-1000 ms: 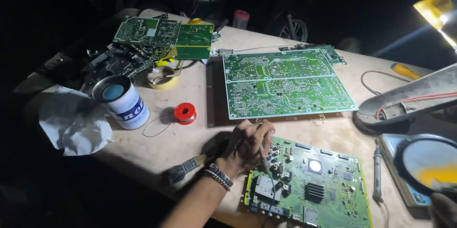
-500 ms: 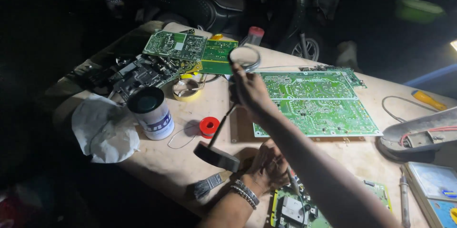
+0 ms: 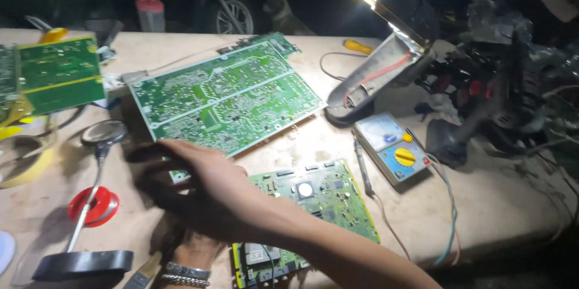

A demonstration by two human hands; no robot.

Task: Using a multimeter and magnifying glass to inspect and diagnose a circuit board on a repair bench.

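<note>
Pale worktable (image 3: 494,204) under a yellow desk lamp (image 3: 386,53), darkness beyond.

Your hands at the small circuit board, by lamplight

Your right hand (image 3: 205,183) reaches leftward, fingers spread, over the near edge of the large green board (image 3: 226,99) toward the stand magnifier (image 3: 104,133); your left hand (image 3: 196,250), bracelets at its wrist, lies beneath that arm beside the small circuit board (image 3: 313,204), a red solder spool (image 3: 93,206) left of both, a multimeter (image 3: 392,144) to the right
</note>
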